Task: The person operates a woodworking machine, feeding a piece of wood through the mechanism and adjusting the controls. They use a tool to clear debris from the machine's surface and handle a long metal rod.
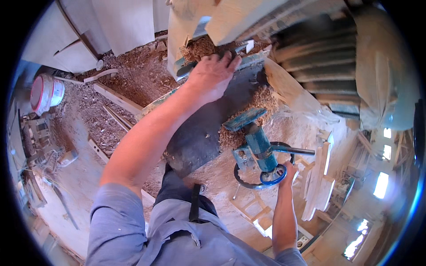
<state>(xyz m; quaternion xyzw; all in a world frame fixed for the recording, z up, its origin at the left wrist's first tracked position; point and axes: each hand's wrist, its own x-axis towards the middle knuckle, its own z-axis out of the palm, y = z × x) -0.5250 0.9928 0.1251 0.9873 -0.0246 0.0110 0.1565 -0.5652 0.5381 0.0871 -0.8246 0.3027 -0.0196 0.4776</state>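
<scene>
My left hand (214,75) reaches to the far end of a dark flat machine table (195,133). Its fingers are spread and bent over a heap of wood shavings (198,48), beside a dark bar (185,69). What lies under the fingertips is hidden. Lower right, my right hand (289,173) closes on the rim of a blue handwheel (274,175), with its fingers partly out of sight. Behind that wheel is a larger dark handwheel (239,175). A blue-green clamp column (258,148) with a flat top plate (245,119) stands beside the table.
More shavings (266,99) lie along the table's right side. Pale wooden pieces (317,186) stand at the right. Wood strips (117,98) lie on the debris-covered floor at the left, near a white and red bucket (46,94). Ribbed dark ducting (326,57) hangs at the upper right.
</scene>
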